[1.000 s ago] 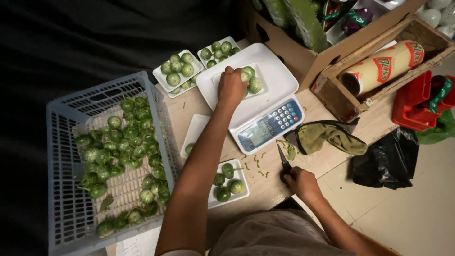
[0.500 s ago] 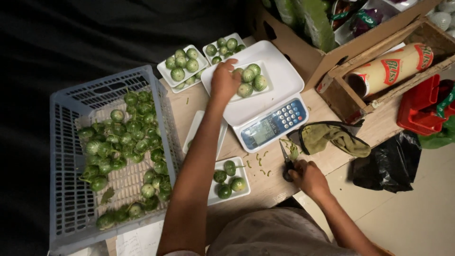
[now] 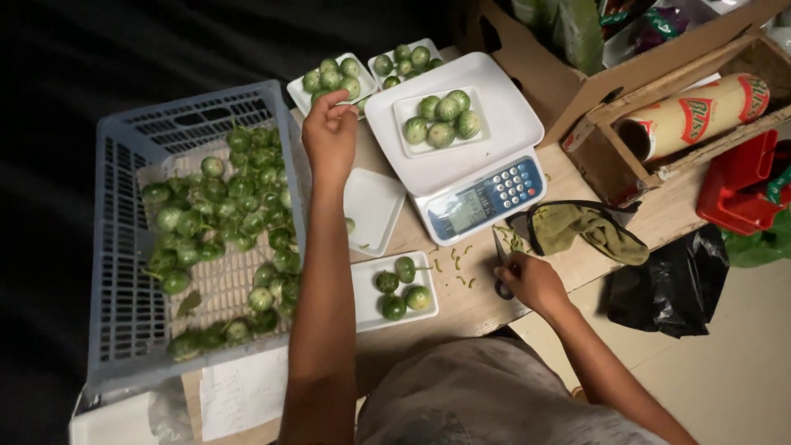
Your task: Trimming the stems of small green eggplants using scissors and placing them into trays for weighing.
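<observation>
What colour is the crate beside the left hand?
Pale blue-grey plastic crate, slatted; the head view, the only one, shows it.

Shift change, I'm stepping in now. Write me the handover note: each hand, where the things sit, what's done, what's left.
Left hand: fingers curled at the edge of a filled white tray behind the scale; whether it holds anything cannot be told.
Right hand: resting on scissors on the table, beside cut stems.
Scale: carries a tray with four green round eggplants.
Done: two filled trays behind the scale.
Left: near tray holds four, one empty tray waits, and the grey crate holds many more.
</observation>
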